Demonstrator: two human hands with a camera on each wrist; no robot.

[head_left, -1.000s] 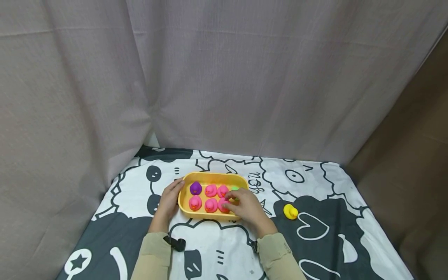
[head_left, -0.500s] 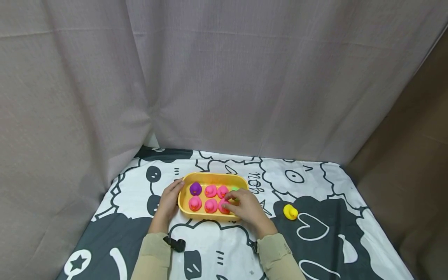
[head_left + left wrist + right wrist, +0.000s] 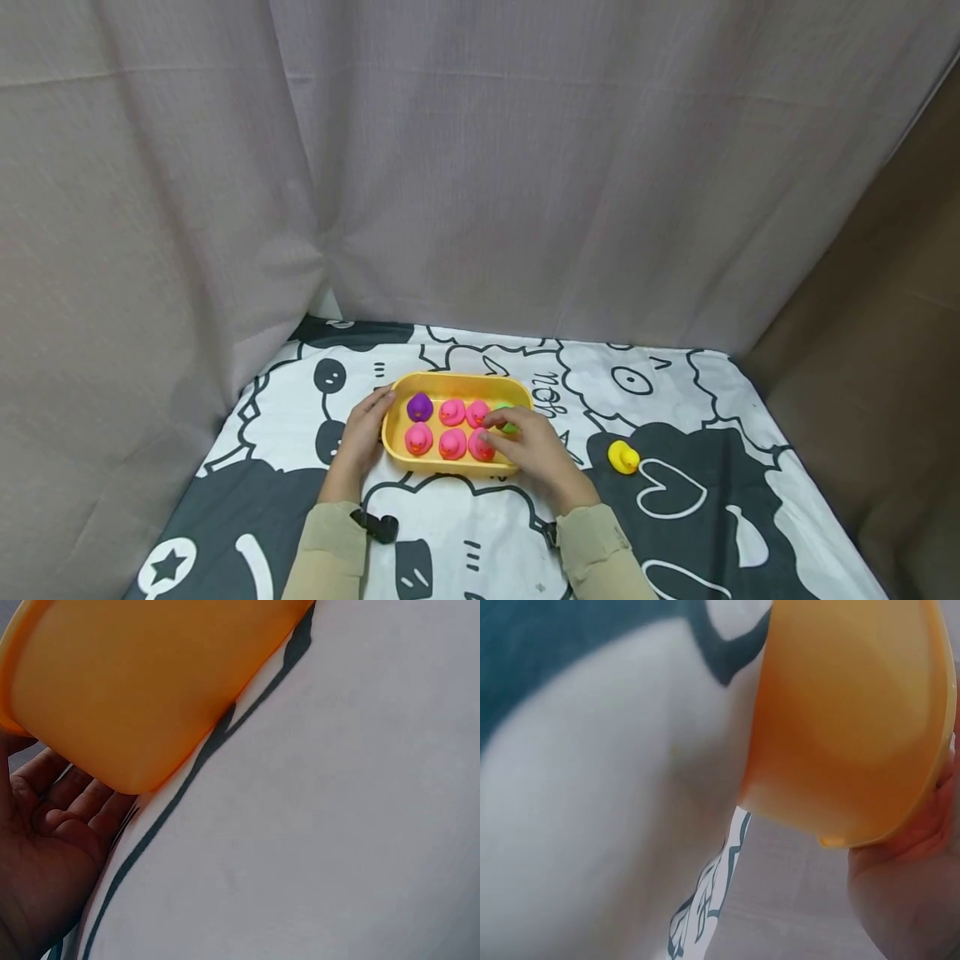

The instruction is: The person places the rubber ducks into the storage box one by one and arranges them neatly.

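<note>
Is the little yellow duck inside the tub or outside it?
Outside. The yellow duck sits alone on the patterned cloth, apart from the yellow tub, which holds the pink ducks and the purple duck.

A yellow tray [image 3: 450,382] of small ducks sits on a cartoon-print cloth [image 3: 675,517]. The left hand [image 3: 363,433] rests against its left end, while the right hand [image 3: 531,446] reaches in by a green duck [image 3: 507,410]. A yellow duck [image 3: 622,457] sits apart to the right.
</note>
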